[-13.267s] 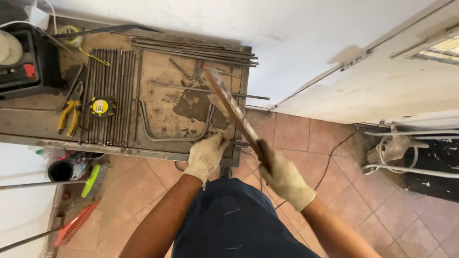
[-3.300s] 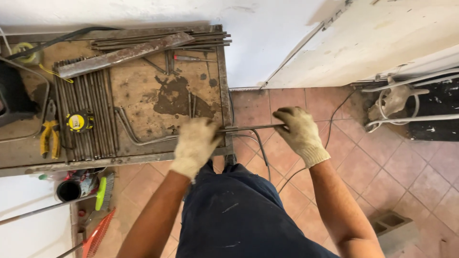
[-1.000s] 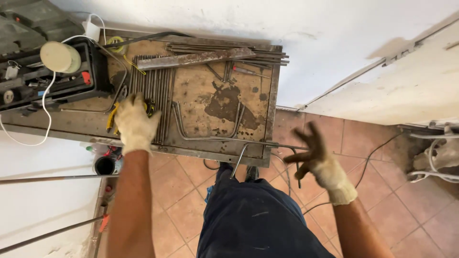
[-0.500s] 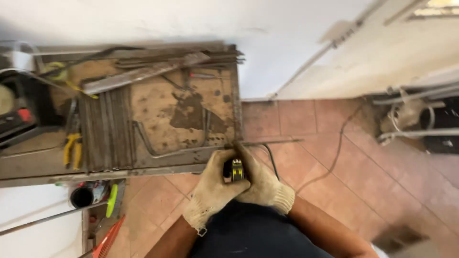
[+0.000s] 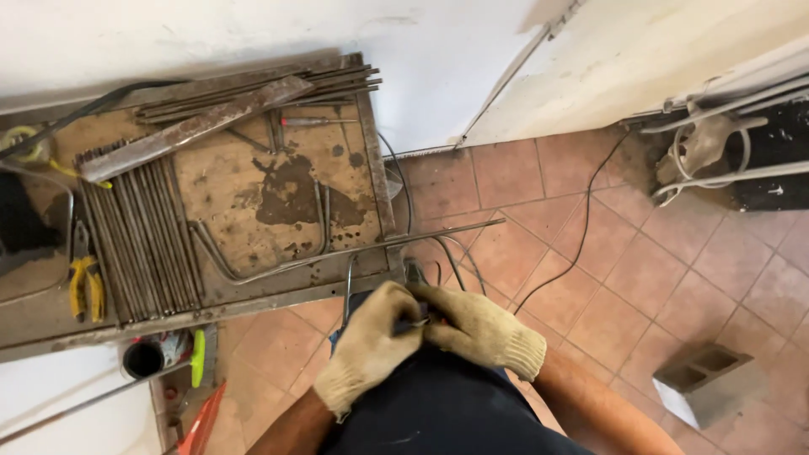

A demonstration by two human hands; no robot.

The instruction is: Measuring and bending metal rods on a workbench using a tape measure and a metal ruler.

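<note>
both hands, left hand [image 5: 371, 350] and right hand [image 5: 476, 329], wore knitted cloth gloves, cream and grubby. the workbench [image 5: 253, 194] top was rusty, stained metal, rough and matt. the rods [image 5: 139, 236] lying on it were dull grey steel, as was the long rod [image 5: 421, 238]. the pliers [image 5: 84, 282] had glossy yellow plastic grips. the floor tiles [image 5: 640, 270] were matt terracotta, the wall [image 5: 253, 34] chalky white plaster

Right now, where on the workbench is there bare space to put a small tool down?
The stained middle of the workbench is bare, bordered by the straight rods on one side, the bent rod on the other and the flat bar at the back. The rod rows and the pliers end are crowded.
</note>
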